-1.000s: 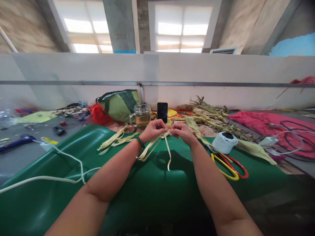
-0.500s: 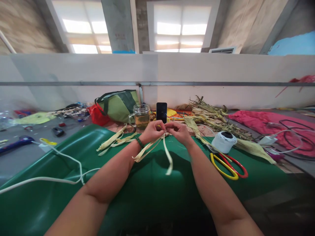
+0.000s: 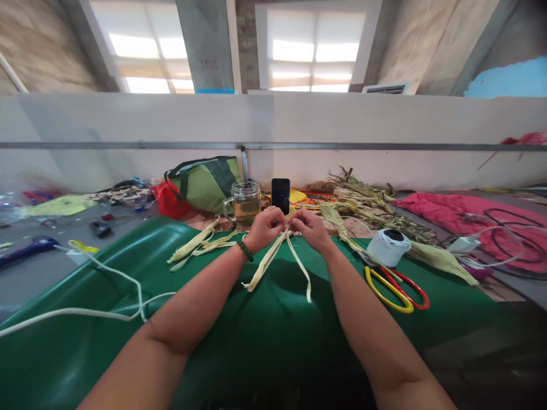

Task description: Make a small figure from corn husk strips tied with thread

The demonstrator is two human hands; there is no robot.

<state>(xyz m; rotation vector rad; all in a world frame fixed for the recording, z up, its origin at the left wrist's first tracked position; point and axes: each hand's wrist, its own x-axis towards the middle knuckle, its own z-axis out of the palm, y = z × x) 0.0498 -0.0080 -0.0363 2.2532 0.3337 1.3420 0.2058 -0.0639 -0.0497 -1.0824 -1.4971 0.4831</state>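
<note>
Close together above the green mat (image 3: 265,341), my left hand (image 3: 265,228) and my right hand (image 3: 311,229) pinch the top of some pale corn husk strips (image 3: 268,263). Two tails hang down from the pinch, a wider one to the left and a narrow one to the right. Fingers hide the exact point where the strips meet. More husk pieces (image 3: 194,246) lie left of my left wrist, which wears a dark beaded bracelet. To the right of my right hand stands a spool of white thread (image 3: 388,248), beside scissors (image 3: 397,289) with red and yellow handles.
Behind my hands a phone (image 3: 281,195) stands upright, with a glass mug (image 3: 245,204) of amber liquid to its left. A green bag (image 3: 209,183) leans by the wall. Dried husks (image 3: 363,199) pile up at the back right, near pink cloth (image 3: 453,222). A white cable (image 3: 85,312) crosses the mat's left.
The hanging husk tails have swung to the right and now hang straighter and further apart. Both hands stay pinched at nearly the same spot, with the fingers slightly shifted.
</note>
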